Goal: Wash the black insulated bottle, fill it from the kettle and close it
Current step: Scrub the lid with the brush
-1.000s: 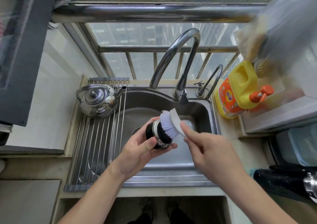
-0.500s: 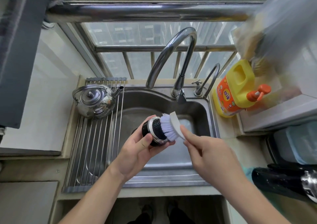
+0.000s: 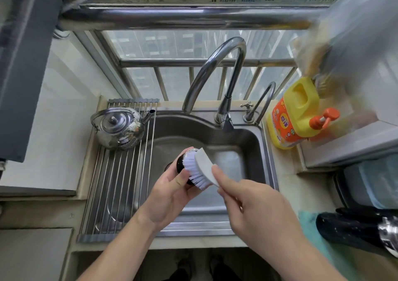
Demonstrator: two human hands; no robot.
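Over the sink, my left hand (image 3: 170, 194) grips a small black lid (image 3: 179, 164) with a steel rim; most of it is hidden by the brush. My right hand (image 3: 254, 205) holds a white scrubbing brush (image 3: 204, 168) by its back, bristles pressed against the lid's open end. The black insulated bottle (image 3: 349, 229) lies on its side on a teal cloth at the right, its steel mouth toward the frame edge. A shiny steel kettle (image 3: 118, 127) stands on the drying rack at the left, spout toward the sink.
The steel sink (image 3: 247, 142) has a tall curved tap (image 3: 215, 69) and a smaller tap beside it. A roll-up drying rack (image 3: 114, 190) covers the sink's left part. A yellow detergent bottle (image 3: 295, 114) with an orange pump stands at the back right.
The brush has slid left across the lid's open end and now covers its steel rim. Both hands stay over the sink.
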